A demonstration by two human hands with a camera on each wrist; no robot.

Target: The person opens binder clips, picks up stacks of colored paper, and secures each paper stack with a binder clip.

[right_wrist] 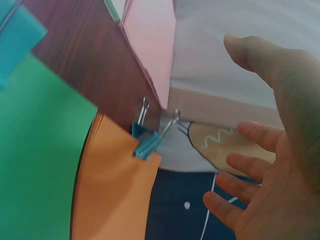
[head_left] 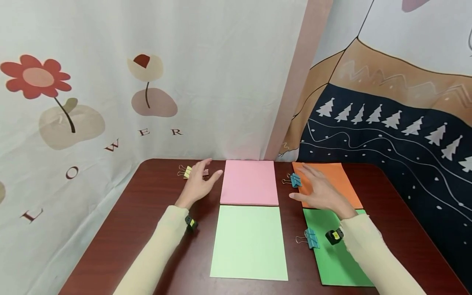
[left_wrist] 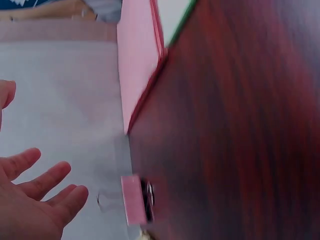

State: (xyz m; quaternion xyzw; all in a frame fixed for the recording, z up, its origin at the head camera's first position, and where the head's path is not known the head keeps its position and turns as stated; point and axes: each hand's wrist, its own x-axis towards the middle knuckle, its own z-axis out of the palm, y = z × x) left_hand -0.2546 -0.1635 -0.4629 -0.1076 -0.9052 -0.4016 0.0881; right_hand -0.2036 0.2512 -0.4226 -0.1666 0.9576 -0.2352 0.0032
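Note:
My left hand (head_left: 197, 184) hovers over the table's far left part, fingers spread and holding nothing. Close to it lie a pink binder clip (left_wrist: 134, 200) and a yellow binder clip (head_left: 187, 172), the pink one partly hidden by the hand in the head view. To its right is a stack of pink paper (head_left: 249, 183). My right hand (head_left: 322, 190), fingers apart and nothing in its grasp, is above the orange paper stack (head_left: 333, 176). A blue binder clip (right_wrist: 145, 145) grips that stack's left edge. Another blue binder clip (head_left: 312, 238) sits on the green paper stack (head_left: 332, 262).
A light green paper stack (head_left: 248, 241) lies in front of the pink one, near the middle of the dark wooden table (head_left: 125, 233). A printed curtain (head_left: 221, 82) hangs right behind the table's back edge. Both wrists carry small black cameras.

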